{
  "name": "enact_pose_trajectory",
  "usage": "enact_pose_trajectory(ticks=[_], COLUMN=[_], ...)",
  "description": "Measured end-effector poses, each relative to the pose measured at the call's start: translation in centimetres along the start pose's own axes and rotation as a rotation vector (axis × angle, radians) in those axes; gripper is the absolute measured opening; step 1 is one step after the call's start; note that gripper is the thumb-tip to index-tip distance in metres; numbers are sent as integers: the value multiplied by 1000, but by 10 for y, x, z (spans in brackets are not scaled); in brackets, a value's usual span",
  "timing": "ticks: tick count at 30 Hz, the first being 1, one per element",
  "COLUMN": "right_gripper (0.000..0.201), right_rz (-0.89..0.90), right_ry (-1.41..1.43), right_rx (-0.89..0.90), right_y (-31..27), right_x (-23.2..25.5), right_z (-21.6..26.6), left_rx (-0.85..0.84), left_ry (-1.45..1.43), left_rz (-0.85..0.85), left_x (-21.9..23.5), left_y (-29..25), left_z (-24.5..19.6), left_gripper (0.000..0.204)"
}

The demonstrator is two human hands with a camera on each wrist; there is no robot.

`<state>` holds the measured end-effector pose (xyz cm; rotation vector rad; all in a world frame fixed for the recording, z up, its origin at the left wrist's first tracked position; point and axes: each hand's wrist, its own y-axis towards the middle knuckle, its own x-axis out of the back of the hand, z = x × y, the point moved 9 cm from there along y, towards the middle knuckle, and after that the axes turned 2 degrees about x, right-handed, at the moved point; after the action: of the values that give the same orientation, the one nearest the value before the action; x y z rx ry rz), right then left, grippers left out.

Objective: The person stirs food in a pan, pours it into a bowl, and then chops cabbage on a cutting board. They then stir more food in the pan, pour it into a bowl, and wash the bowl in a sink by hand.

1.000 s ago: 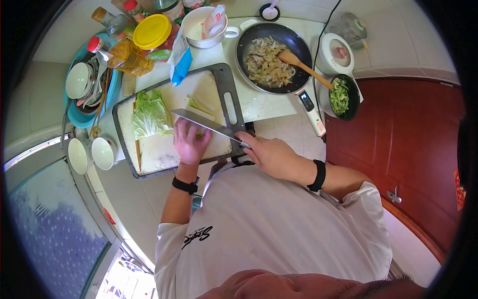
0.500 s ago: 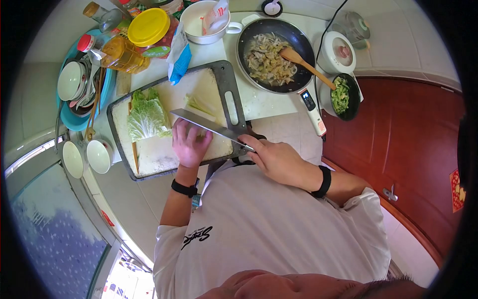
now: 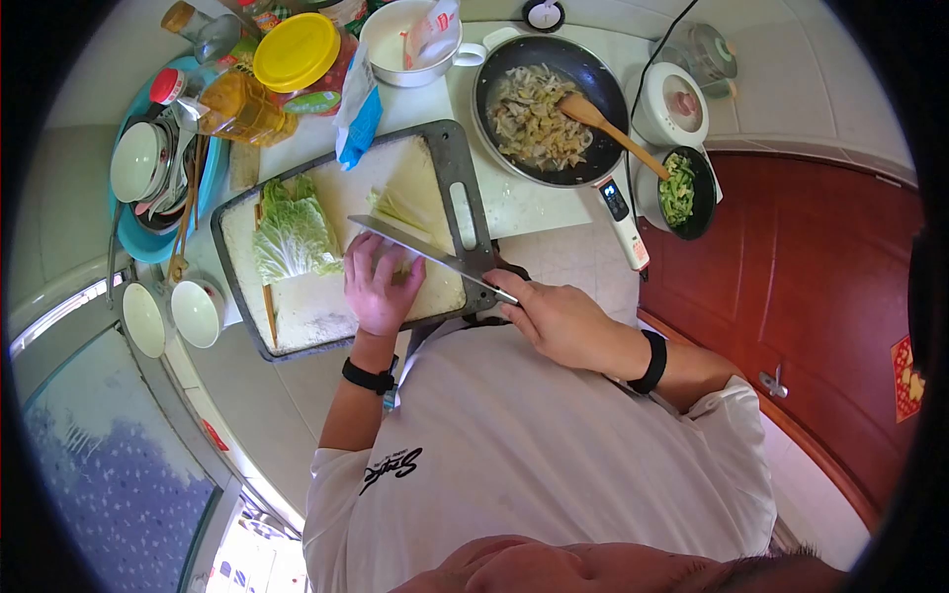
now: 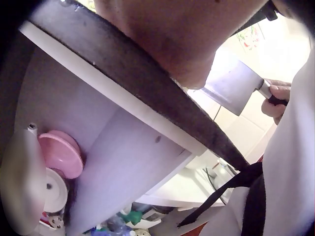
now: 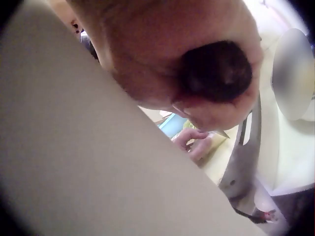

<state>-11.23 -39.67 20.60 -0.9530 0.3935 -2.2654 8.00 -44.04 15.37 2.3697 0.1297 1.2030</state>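
My right hand (image 3: 573, 321) grips a cleaver (image 3: 425, 252) by its handle, whose dark butt end (image 5: 216, 71) shows in the fist in the right wrist view. Its blade slants across the cutting board (image 3: 321, 316), right against the fingers of my left hand (image 3: 381, 292). Those fingers are bent, holding a pale cabbage piece (image 3: 402, 263) mostly hidden beneath them. Beyond the blade lie cut cabbage strips (image 3: 400, 210). A larger stack of napa cabbage leaves (image 3: 295, 232) rests on the board's left, over a chopstick (image 3: 268, 311).
Behind the board stand a frying pan (image 3: 603, 89) of sliced food with a wooden spatula (image 3: 618, 133), a small pot of chopped greens (image 3: 677, 193) and a white pot (image 3: 405, 74). An oil bottle (image 3: 242, 114) and a blue basin (image 3: 148, 242) of dishes stand left. Two bowls (image 3: 198, 314) hang near the counter edge.
The cleaver and right hand have shifted slightly right, along with a small move of the left hand. More cabbage strips show beyond the blade. The head view has tilted a little.
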Motion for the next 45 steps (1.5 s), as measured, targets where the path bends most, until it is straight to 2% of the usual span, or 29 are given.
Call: enact_pose_trajectory(ticks=[9,14,18,21,35,42,45], right_gripper=[42,40,37,37,35,35,36], right_rz=[21,-109,-181,-167,-55,5,-81], right_ry=[54,76,115,118,-54,22,39], right_rx=[77,187,236,205,71,124,176], right_y=[47,81,74,53,12,60,80], right_x=[-17,-35,-22,-8,-11,-29,-36], right_z=[-11,-14,-8,5,7,-7,-8], left_rx=[11,3,-3,-9,16,4,2], left_ry=[-11,-25,-27,-9,28,-11,-2], left_rz=[10,4,-5,-18,-14,-39,-36], left_x=[0,1,4,4,1,1,2], left_y=[2,1,2,1,0,-1,0], left_z=[2,1,-4,-5,-1,2,0], left_gripper=[34,34,34,33,30,33,35])
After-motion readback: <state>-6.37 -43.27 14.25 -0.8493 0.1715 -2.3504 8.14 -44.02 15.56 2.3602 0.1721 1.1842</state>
